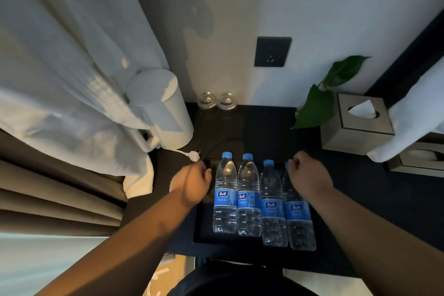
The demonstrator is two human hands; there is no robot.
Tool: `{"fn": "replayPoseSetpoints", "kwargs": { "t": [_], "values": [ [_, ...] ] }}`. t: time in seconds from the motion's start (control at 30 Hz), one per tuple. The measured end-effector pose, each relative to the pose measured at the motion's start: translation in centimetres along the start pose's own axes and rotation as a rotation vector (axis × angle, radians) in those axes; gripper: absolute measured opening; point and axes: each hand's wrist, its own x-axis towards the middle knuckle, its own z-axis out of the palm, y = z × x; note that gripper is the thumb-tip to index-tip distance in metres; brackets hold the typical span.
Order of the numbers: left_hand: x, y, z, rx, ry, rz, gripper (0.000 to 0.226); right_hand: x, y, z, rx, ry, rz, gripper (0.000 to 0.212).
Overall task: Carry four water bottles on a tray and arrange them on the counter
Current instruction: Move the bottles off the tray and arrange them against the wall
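Observation:
Four clear water bottles with blue caps and blue labels stand side by side: the first (225, 196), the second (248, 197), the third (272, 204) and the fourth (299, 214). They rest on a black tray (203, 226) that lies on the dark counter (360, 199). My left hand (192, 181) is curled at the tray's left edge, just left of the first bottle. My right hand (307, 175) is closed around the neck of the fourth bottle and hides most of its cap.
A white kettle (163, 108) with a loose plug (193, 154) stands at the back left, partly under a hanging white robe (72, 67). Two upturned glasses (217, 101) sit at the wall. A leafy plant (324, 96) and tissue box (358, 122) are at the right.

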Motion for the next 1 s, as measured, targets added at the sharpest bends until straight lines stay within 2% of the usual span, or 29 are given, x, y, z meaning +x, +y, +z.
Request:
{"fn": "replayPoseSetpoints", "kwargs": {
  "t": [0.1, 0.2, 0.3, 0.43, 0.6, 0.8, 1.0],
  "values": [
    [1.2, 1.2, -0.3, -0.007, -0.019, -0.014, 0.024, 1.1, -2.7, 0.1, -0.019, -0.019, -0.089, 0.022],
    [3.1, 2.5, -0.5, 0.004, -0.089, -0.018, 0.028, 2.0, -5.4, 0.7, -0.103, -0.115, -0.163, 0.024],
    [5.0, 3.8, -0.1, 0.025, -0.161, -0.011, 0.043, 2.9, -7.9, 1.6, -0.212, -0.229, -0.225, 0.038],
    [7.1, 5.2, 1.0, 0.03, -0.281, -0.056, 0.054, 3.6, -10.7, 2.6, -0.337, -0.336, -0.192, 0.049],
    [8.7, 6.1, 2.2, 0.038, -0.299, -0.112, 0.05, 4.8, -12.7, 3.3, -0.385, -0.45, -0.15, 0.032],
    [9.3, 6.3, 2.9, 0.055, -0.332, -0.127, 0.052, 5.7, -12.1, 3.8, -0.297, -0.565, -0.213, 0.036],
    [9.2, 6.5, 1.9, -0.009, -0.387, -0.125, 0.038, 5.9, -11.4, 3.1, -0.245, -0.573, -0.235, 0.028]
  ]
}}
